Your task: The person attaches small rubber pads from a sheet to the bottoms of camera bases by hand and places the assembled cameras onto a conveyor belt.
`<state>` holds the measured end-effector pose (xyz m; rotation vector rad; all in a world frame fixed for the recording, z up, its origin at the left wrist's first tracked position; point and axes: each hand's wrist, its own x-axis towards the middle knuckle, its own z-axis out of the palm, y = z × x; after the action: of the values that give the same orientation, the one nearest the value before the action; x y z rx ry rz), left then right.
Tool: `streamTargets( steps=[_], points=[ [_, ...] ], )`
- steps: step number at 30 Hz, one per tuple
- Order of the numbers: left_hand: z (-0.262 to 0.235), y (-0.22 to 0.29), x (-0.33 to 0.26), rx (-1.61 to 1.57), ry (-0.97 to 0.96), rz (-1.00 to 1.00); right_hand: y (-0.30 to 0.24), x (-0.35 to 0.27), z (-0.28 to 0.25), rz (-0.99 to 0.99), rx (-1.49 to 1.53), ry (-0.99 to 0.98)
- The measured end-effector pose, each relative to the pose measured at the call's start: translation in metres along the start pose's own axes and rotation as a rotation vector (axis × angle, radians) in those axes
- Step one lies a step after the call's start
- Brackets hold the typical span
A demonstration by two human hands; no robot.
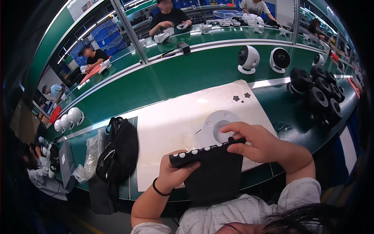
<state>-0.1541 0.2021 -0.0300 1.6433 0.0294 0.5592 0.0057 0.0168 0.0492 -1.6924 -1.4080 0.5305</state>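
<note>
Hair (pixel 311 214) nearest, rightward and bodyward of grip. Left hand (pixel 176 171) clasps white-dotted black strip (pixel 199 155); right hand (pixel 253 144) at opposite end, hold unclear: uneven pull might twist it.

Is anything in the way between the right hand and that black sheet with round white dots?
No, nothing visible: the right hand touches the right end of the black sheet; the left hand holds the other end.

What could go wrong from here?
The black sheet hangs from the left hand toward the lap, so it might snag. The right hand works close to the white round part and might nudge it. The small black flower-shaped pieces on the white mat could get knocked away.
</note>
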Motion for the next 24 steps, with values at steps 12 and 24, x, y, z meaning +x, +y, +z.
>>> streamTargets(
  steps=[12, 24],
  points=[
    [-0.002, -0.002, 0.002, 0.134, -0.007, 0.101, 0.019, 0.002, -0.010, -0.256, 0.092, 0.055],
    [-0.001, -0.004, 0.000, 0.145, -0.003, 0.097, 0.015, 0.002, 0.005, -0.570, -0.028, 0.232]
  ],
)
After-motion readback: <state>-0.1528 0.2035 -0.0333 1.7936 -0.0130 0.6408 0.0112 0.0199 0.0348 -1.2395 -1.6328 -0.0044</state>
